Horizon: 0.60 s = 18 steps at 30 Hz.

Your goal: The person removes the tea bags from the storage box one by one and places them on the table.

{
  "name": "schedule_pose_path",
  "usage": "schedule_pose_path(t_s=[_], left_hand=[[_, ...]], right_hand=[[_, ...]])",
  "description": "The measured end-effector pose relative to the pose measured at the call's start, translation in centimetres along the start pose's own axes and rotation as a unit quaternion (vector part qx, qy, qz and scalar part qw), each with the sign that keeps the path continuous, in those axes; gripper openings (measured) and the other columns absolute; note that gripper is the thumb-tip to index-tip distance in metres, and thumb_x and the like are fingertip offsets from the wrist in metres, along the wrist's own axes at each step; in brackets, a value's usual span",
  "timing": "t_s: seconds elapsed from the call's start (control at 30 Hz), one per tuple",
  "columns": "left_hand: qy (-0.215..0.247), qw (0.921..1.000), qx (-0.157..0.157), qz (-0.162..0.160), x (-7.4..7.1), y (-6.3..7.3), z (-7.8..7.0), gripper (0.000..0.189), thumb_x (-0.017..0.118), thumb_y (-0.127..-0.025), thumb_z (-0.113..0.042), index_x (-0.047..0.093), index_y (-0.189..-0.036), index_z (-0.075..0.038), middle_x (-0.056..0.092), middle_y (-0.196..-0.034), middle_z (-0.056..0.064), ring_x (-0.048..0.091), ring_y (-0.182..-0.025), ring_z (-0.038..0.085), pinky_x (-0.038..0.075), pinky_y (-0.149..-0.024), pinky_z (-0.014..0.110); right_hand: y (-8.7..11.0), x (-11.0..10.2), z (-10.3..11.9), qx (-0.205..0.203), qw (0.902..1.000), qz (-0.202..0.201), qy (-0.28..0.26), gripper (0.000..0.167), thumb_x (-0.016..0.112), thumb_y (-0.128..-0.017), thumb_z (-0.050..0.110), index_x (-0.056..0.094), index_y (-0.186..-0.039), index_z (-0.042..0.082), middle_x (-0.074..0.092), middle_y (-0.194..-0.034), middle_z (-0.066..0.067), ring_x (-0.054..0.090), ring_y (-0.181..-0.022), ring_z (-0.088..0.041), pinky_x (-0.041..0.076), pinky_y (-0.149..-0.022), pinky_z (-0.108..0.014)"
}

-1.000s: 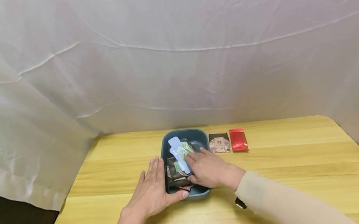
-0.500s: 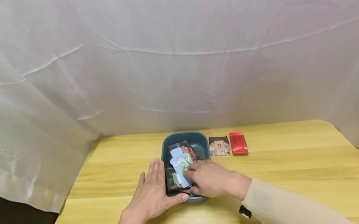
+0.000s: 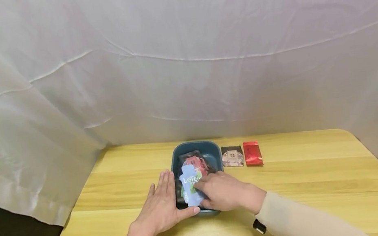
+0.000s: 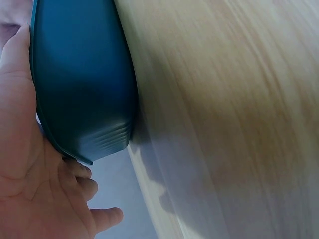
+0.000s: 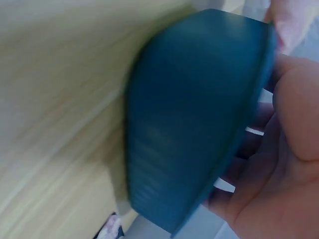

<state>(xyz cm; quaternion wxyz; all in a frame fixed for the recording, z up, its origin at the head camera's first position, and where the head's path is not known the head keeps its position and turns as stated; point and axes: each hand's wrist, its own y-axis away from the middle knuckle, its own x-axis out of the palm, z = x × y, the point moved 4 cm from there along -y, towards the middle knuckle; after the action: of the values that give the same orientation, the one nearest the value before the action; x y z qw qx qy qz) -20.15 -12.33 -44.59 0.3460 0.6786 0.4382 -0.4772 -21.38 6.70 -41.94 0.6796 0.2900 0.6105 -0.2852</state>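
A dark blue-green plastic bin [image 3: 211, 147] holds several packets. On top is a light blue LeTea packet [image 3: 191, 197] with green print; my right hand [image 3: 228, 191] reaches over the right rim with fingers and thumb at its right side. Its fingertips are partly hidden in the bin. My left hand [image 3: 159, 203] lies along the left wall with straight fingers, its thumb spread across the near rim; in the left wrist view, the palm is against the bin's side. Beyond the LeTea packet lies a black packet with a pink label [image 3: 193, 160].
Right of the bin on the wooden table [image 3: 317, 180] lie a black packet with a pale printed front [image 3: 232, 156] and a shiny red packet [image 3: 253, 153], side by side. A pale cloth [image 3: 203, 70] hangs behind the table and at both sides.
The LeTea packet has shifted toward the near end of the bin along with my right fingers, uncovering the pink-labelled packet behind it. My left hand keeps its place on the bin.
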Motion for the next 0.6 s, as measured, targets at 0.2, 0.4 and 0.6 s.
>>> schedule_pose_path(t_s=[0.2,0.4,0.6], left_hand=[[0.008,1.0000,0.001,-0.003,0.3,-0.3,0.1,0.134,0.057,-0.082,-0.091,0.013,-0.168,0.002,0.011,-0.176,0.021,0.008,-0.165,0.036,0.019,-0.129,0.064],[0.015,0.9999,0.005,-0.003,0.5,-0.6,0.1,0.134,0.056,-0.081,-0.092,0.013,-0.168,0.002,0.012,-0.176,0.022,0.009,-0.165,0.036,0.020,-0.129,0.064],[0.021,0.9998,0.004,-0.002,0.6,-0.9,0.1,0.134,0.055,-0.081,-0.093,0.014,-0.168,0.001,0.011,-0.176,0.020,0.008,-0.165,0.035,0.020,-0.130,0.063]], right_hand=[[-0.8,-1.1,-1.8,0.050,0.9968,0.013,-0.061,0.077,0.085,-0.087,0.046,0.059,-0.148,0.007,0.061,-0.150,-0.011,0.059,-0.135,-0.031,0.051,-0.111,-0.055],[-2.0,-0.1,-2.6,0.061,0.9886,0.077,-0.114,0.113,0.091,-0.077,0.052,0.035,-0.164,0.005,0.031,-0.171,-0.019,0.037,-0.155,-0.039,0.036,-0.124,-0.058],[-2.9,0.6,-2.5,0.061,0.9896,0.084,-0.100,0.110,0.090,-0.077,0.049,0.036,-0.164,0.009,0.036,-0.169,-0.020,0.036,-0.154,-0.045,0.033,-0.126,-0.057]])
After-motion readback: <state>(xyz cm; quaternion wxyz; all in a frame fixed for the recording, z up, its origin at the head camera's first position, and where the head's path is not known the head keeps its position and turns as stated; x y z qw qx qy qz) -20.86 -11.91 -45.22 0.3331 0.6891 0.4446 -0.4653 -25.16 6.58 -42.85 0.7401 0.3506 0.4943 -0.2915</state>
